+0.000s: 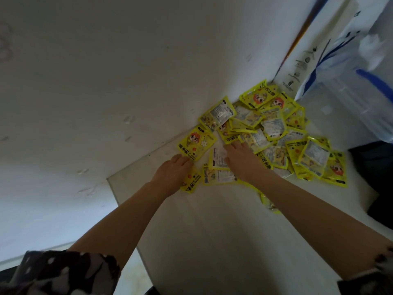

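Observation:
Several yellow snack packets [274, 128] lie in a loose heap on a white table [212, 231], pushed against the wall. My left hand [173, 171] rests flat at the heap's near left, its fingertips on a packet with a cartoon face [196, 142] and its palm over another packet [192, 182]. My right hand [242, 157] lies on the middle of the heap, fingers stretched over a packet showing its printed back [219, 158]. Neither hand's fingers curl round anything that I can see.
A white wall [106, 81] stands right behind the heap. A white and blue plastic bag [350, 71] sits at the back right. Something dark [374, 167] lies at the table's right edge. The table's left edge [125, 220] runs diagonally below my left arm.

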`<state>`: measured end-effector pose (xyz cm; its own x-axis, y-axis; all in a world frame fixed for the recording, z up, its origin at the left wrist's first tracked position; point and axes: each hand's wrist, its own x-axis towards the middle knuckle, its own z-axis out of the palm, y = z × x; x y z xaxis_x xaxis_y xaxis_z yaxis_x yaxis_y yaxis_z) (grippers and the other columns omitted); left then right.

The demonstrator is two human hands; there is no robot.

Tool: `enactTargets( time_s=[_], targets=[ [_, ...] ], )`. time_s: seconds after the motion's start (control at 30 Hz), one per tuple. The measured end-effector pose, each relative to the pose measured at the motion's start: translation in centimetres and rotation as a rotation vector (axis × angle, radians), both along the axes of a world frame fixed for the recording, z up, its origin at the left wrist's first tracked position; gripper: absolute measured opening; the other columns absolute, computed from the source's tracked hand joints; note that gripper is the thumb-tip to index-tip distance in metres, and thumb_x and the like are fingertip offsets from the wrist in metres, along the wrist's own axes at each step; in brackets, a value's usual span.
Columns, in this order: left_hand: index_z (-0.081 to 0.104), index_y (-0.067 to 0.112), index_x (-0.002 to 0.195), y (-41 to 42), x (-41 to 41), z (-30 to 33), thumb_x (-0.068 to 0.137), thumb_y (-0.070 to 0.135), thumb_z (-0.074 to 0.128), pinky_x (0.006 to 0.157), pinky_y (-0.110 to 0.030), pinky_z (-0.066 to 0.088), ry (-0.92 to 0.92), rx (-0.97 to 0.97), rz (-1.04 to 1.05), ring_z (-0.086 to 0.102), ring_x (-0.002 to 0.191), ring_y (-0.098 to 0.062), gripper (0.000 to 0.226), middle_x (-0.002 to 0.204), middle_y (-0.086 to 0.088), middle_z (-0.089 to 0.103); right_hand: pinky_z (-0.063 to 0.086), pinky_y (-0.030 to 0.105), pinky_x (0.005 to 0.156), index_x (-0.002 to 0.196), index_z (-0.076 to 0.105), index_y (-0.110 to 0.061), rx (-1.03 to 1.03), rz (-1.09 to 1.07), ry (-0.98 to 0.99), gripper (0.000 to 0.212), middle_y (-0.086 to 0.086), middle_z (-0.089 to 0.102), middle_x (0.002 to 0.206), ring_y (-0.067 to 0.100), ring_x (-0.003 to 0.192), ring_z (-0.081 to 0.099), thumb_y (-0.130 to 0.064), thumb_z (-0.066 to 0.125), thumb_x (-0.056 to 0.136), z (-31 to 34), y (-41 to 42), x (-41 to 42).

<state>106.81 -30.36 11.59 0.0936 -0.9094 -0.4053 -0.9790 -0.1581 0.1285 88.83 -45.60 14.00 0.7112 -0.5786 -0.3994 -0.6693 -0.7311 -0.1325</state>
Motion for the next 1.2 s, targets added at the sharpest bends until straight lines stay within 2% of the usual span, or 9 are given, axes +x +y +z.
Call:
enactTargets(
  time_s=[0.13,0.3,0.5,0.63,0.8,0.9,1.0,1.1,1.2],
  targets=[
    [0.034,0.021,0.145,-0.9,0.4,-0.4,0.086,0.019,0.064,0.107,-0.036,0.035,0.017,-0.022,-0.062,0.024,0.142,-0.023,0.066,0.151,0.002,0.034,0.032,0.041,0.104,0.133,0.04,-0.007,0.014,0.089,0.055,0.042,0.017,0.049,0.13,0.036,0.12,0.042,-0.021,0.049,0.094,-1.3,-0.6,1.1],
    [0.047,0.019,0.137,-0.4,0.6,-0.5,0.083,0.016,0.065,0.101,-0.035,0.039,0.067,-0.077,-0.101,0.036,0.134,-0.023,0.057,0.142,0.001,0.047,0.034,0.045,0.102,0.137,0.039,-0.013,-0.013,0.051,0.064,0.047,0.011,0.04,0.136,0.037,0.126,0.035,-0.028,0.052,0.094,-1.9,-0.2,1.1],
    [0.049,0.018,0.135,-0.1,0.5,-0.4,0.078,0.024,0.073,0.104,-0.036,0.034,0.06,-0.07,-0.054,0.039,0.132,-0.025,0.063,0.136,-0.003,0.049,0.035,0.045,0.1,0.133,0.041,-0.008,-0.035,0.014,0.074,0.052,0.014,0.042,0.128,0.037,0.12,0.039,-0.027,0.06,0.089,-2.0,-0.4,1.7],
    [0.053,0.018,0.13,0.4,0.3,-0.1,0.073,0.026,0.077,0.11,-0.043,0.03,0.017,-0.103,-0.024,0.05,0.119,-0.028,0.062,0.126,-0.005,0.053,0.036,0.046,0.097,0.126,0.047,-0.009,-0.066,0.039,0.079,0.053,0.015,0.041,0.12,0.037,0.114,0.039,-0.027,0.07,0.081,-1.7,-0.2,1.7],
    [0.052,0.019,0.123,0.8,-0.2,0.7,0.08,0.025,0.07,0.113,-0.046,0.022,-0.004,-0.039,0.023,0.05,0.113,-0.024,0.048,0.119,-0.002,0.052,0.036,0.047,0.095,0.125,0.047,-0.01,-0.03,0.067,0.007,0.041,0.015,0.043,0.121,0.037,0.118,0.041,-0.026,0.06,0.089,-1.4,0.8,0.6],
    [0.05,0.021,0.12,0.7,-0.4,1.3,0.085,0.025,0.063,0.113,-0.045,0.022,0.004,0.028,0.05,0.049,0.114,-0.02,0.038,0.115,0.001,0.054,0.046,0.045,0.087,0.119,0.044,-0.012,0.066,0.08,-0.054,0.031,0.01,0.058,0.108,0.031,0.104,0.057,-0.026,0.054,0.093,-0.5,1.3,-0.3],
    [0.052,0.022,0.109,0.4,-0.6,1.8,0.086,0.029,0.061,0.101,-0.038,0.034,0.061,0.054,0.06,0.053,0.106,-0.019,0.026,0.107,0.002,0.058,0.054,0.043,0.072,0.114,0.042,-0.013,0.14,0.047,-0.145,0.027,0.008,0.064,0.097,0.029,0.087,0.063,-0.026,0.053,0.093,0.4,1.9,-1.7],
    [0.053,0.021,0.102,-0.2,-1.3,2.0,0.085,0.033,0.064,0.082,-0.032,0.041,0.141,0.02,0.054,0.054,0.096,-0.019,0.023,0.101,0.002,0.06,0.053,0.044,0.071,0.117,0.044,-0.013,0.149,-0.004,-0.184,0.027,0.009,0.063,0.101,0.031,0.09,0.061,-0.026,0.052,0.094,1.0,2.5,-3.7],
    [0.055,0.02,0.104,-1.1,-2.4,2.2,0.082,0.032,0.068,0.079,-0.033,0.043,0.229,0.019,0.044,0.055,0.098,-0.02,0.028,0.103,0.001,0.06,0.05,0.04,0.072,0.116,0.046,-0.013,0.184,-0.112,-0.196,0.025,0.009,0.06,0.102,0.031,0.093,0.059,-0.025,0.051,0.095,1.1,2.8,-6.4]
  ],
)
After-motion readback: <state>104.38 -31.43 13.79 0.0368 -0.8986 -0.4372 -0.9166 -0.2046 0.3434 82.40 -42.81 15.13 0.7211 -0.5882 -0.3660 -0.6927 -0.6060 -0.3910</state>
